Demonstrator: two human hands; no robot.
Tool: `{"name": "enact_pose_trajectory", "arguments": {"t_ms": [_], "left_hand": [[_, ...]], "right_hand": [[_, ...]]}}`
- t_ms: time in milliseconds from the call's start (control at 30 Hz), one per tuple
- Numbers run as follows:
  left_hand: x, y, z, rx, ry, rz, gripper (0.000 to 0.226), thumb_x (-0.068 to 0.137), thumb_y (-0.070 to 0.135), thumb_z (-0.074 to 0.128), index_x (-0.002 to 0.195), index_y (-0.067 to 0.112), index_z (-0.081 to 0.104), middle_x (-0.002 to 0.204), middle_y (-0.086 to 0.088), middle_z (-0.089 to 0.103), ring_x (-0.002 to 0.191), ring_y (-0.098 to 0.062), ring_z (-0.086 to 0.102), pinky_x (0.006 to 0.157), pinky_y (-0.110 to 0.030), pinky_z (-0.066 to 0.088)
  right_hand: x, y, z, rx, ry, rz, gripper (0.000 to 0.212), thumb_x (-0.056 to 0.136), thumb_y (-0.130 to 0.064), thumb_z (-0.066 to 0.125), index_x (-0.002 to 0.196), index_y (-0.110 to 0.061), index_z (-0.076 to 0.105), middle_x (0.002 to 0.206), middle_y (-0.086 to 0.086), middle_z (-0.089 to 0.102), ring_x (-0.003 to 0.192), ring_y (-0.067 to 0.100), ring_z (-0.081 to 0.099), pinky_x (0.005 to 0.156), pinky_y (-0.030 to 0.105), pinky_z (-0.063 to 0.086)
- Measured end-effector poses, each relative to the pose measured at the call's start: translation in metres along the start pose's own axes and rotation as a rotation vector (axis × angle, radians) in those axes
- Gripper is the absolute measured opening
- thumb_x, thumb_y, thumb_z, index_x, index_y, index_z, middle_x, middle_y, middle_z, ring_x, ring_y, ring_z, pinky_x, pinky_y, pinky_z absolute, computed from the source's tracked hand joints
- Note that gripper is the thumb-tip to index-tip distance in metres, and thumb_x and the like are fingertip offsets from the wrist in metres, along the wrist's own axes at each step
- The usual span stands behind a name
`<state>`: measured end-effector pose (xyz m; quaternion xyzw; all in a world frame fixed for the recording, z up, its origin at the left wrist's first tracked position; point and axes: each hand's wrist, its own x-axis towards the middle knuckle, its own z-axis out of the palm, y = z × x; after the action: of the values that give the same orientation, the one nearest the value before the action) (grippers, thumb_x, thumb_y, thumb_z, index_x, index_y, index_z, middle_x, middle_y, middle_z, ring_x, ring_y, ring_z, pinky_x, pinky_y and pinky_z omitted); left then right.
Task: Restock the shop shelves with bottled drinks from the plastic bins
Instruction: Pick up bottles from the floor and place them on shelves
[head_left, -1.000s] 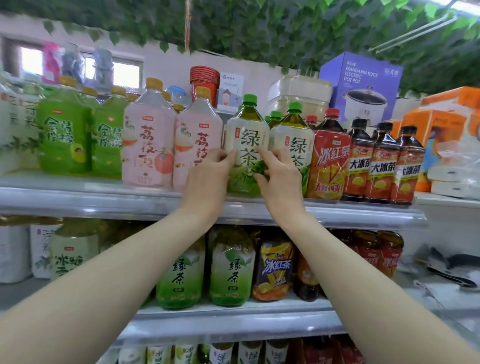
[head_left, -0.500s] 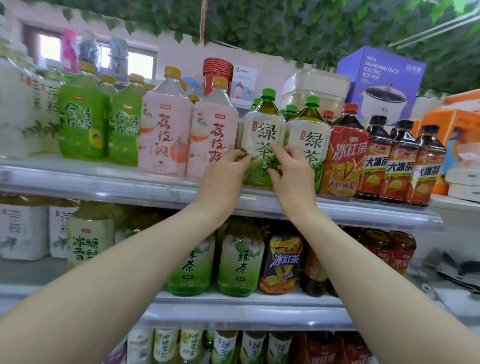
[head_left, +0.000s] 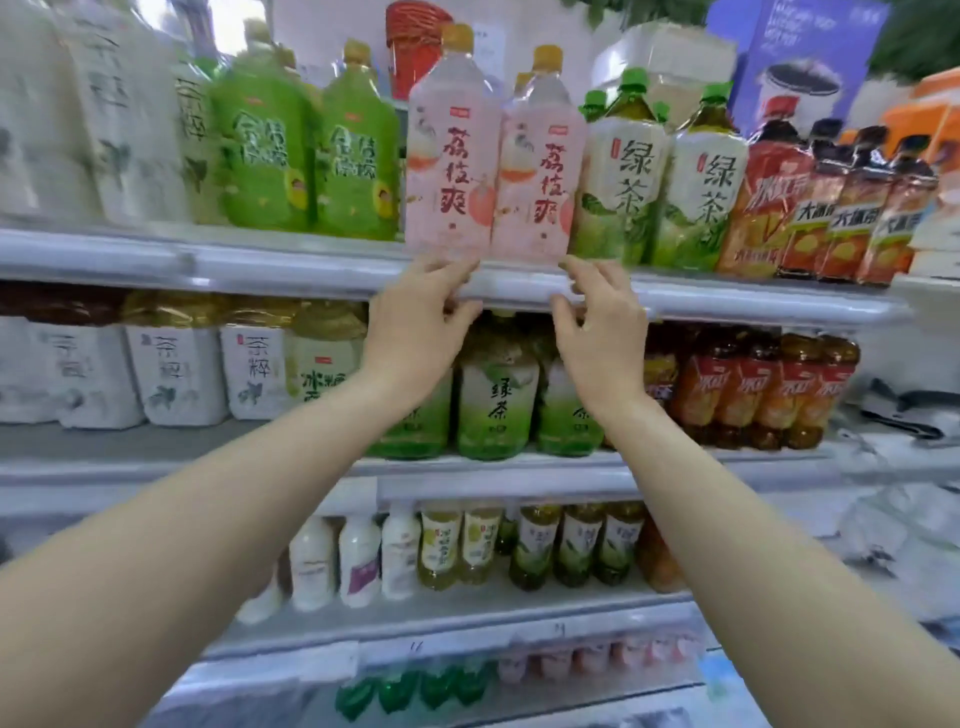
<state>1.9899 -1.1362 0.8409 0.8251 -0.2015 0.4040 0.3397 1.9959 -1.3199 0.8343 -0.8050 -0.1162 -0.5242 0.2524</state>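
At the front lip of the top shelf (head_left: 291, 270) both bare hands are raised side by side, apart from each other; the left hand (head_left: 421, 327) sits just under the left pink bottle (head_left: 449, 166), its fingers (head_left: 447, 270) close together and gently curved, tips at the shelf lip by the bottle's base, thumb held apart below; the right hand (head_left: 597, 332) sits just under the right pink bottle (head_left: 537, 176), its fingers (head_left: 592, 275) loosely bent and slightly spread; neither hand wraps round anything, and whether the fingertips touch the bottles or only the shelf lip I cannot tell; the two pink bottles stand upright, yellow-capped and touching each other, at the shelf's front edge; to their left stand two bright green bottles (head_left: 260, 150); to their right stand two green tea bottles (head_left: 621, 182) with green caps, then a red-labelled bottle (head_left: 763, 208) and a row of dark bottles (head_left: 852, 218); on the middle shelf (head_left: 208, 462), partly hidden by the hands, stand smaller green tea bottles (head_left: 496, 395), with white-labelled bottles (head_left: 171, 369) to the left and amber bottles (head_left: 779, 395) to the right; the lower shelf (head_left: 467, 613) carries small bottles (head_left: 358, 561), white and green; behind the top row a purple box (head_left: 795, 57) shows in part; the edges are blurred.
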Motion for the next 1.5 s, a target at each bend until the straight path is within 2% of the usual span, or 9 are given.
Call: {"name": "enact_pose_trajectory", "arguments": {"t_ms": [100, 233, 300, 567, 800, 967, 1233, 1400, 1500], "left_hand": [[-0.037, -0.033, -0.029, 0.001, -0.051, -0.004, 0.046, 0.090, 0.020, 0.068, 0.135, 0.020, 0.059, 0.116, 0.000, 0.065, 0.085, -0.013, 0.065, 0.084, -0.024, 0.044], [-0.098, -0.076, -0.057, -0.020, -0.164, -0.057, 0.045, 0.092, 0.021, 0.067, 0.137, 0.019, 0.058, 0.113, -0.002, 0.064, 0.089, -0.016, 0.063, 0.092, -0.030, 0.048], [-0.132, -0.098, -0.064, -0.006, -0.221, -0.093, 0.044, 0.092, 0.022, 0.067, 0.135, 0.018, 0.059, 0.114, -0.004, 0.064, 0.088, -0.016, 0.063, 0.090, -0.024, 0.042], [-0.275, -0.185, -0.051, 0.020, -0.422, -0.249, 0.041, 0.088, 0.024, 0.064, 0.129, 0.021, 0.064, 0.114, -0.003, 0.066, 0.087, -0.024, 0.067, 0.078, -0.039, 0.052], [-0.414, -0.239, -0.026, 0.039, -0.571, -0.500, 0.038, 0.089, 0.016, 0.068, 0.127, 0.017, 0.066, 0.114, -0.007, 0.067, 0.088, -0.027, 0.068, 0.078, -0.042, 0.054], [-0.507, -0.263, -0.006, 0.048, -0.630, -0.627, 0.040, 0.086, 0.010, 0.070, 0.126, 0.017, 0.067, 0.109, -0.006, 0.068, 0.090, -0.026, 0.065, 0.077, -0.031, 0.050], [-0.685, -0.300, 0.019, 0.062, -0.739, -0.962, 0.035, 0.090, 0.019, 0.064, 0.125, 0.024, 0.065, 0.098, -0.005, 0.068, 0.081, -0.031, 0.064, 0.072, -0.044, 0.056], [-0.794, -0.321, 0.028, 0.103, -0.867, -1.133, 0.044, 0.089, 0.013, 0.066, 0.132, 0.022, 0.060, 0.106, -0.005, 0.067, 0.088, -0.027, 0.067, 0.078, -0.042, 0.056], [-0.851, -0.339, 0.041, 0.104, -0.919, -1.193, 0.044, 0.091, 0.014, 0.065, 0.134, 0.018, 0.058, 0.110, -0.008, 0.066, 0.091, -0.029, 0.066, 0.083, -0.043, 0.056]], "right_hand": [[-0.046, -0.030, 0.018, -0.013, -0.058, 0.011, 0.031, 0.098, -0.017, 0.060, 0.127, -0.013, 0.066, 0.116, 0.006, 0.063, 0.102, 0.023, 0.062, 0.088, 0.028, 0.046], [-0.119, -0.061, 0.039, -0.050, -0.182, 0.048, 0.029, 0.097, -0.017, 0.060, 0.125, -0.009, 0.067, 0.113, 0.010, 0.063, 0.103, 0.025, 0.061, 0.082, 0.020, 0.037], [-0.161, -0.071, 0.050, -0.039, -0.263, 0.101, 0.029, 0.099, -0.019, 0.059, 0.125, -0.010, 0.067, 0.114, 0.011, 0.062, 0.103, 0.026, 0.061, 0.081, 0.022, 0.038], [-0.334, -0.086, 0.095, 0.084, -0.606, 0.284, 0.030, 0.098, -0.016, 0.061, 0.127, -0.010, 0.067, 0.115, 0.009, 0.063, 0.099, 0.027, 0.063, 0.085, 0.046, 0.053], [-0.471, -0.091, 0.127, 0.214, -0.862, 0.470, 0.032, 0.096, -0.018, 0.063, 0.127, -0.013, 0.066, 0.116, 0.005, 0.063, 0.096, 0.017, 0.063, 0.087, 0.040, 0.053], [-0.562, -0.087, 0.146, 0.253, -0.995, 0.549, 0.036, 0.092, -0.012, 0.065, 0.127, -0.016, 0.066, 0.113, 0.005, 0.065, 0.094, 0.023, 0.065, 0.083, 0.046, 0.057], [-0.714, -0.078, 0.171, 0.208, -1.225, 0.706, 0.050, 0.091, -0.002, 0.064, 0.138, -0.013, 0.055, 0.120, 0.007, 0.064, 0.094, 0.012, 0.062, 0.083, 0.040, 0.057], [-0.803, -0.072, 0.193, 0.193, -1.395, 0.797, 0.053, 0.092, 0.003, 0.060, 0.141, -0.017, 0.051, 0.129, 0.002, 0.060, 0.102, 0.002, 0.054, 0.087, 0.016, 0.046], [-0.855, -0.061, 0.212, 0.210, -1.462, 0.789, 0.055, 0.092, 0.004, 0.058, 0.142, -0.017, 0.050, 0.136, 0.003, 0.057, 0.112, 0.010, 0.059, 0.094, 0.026, 0.049]]}}
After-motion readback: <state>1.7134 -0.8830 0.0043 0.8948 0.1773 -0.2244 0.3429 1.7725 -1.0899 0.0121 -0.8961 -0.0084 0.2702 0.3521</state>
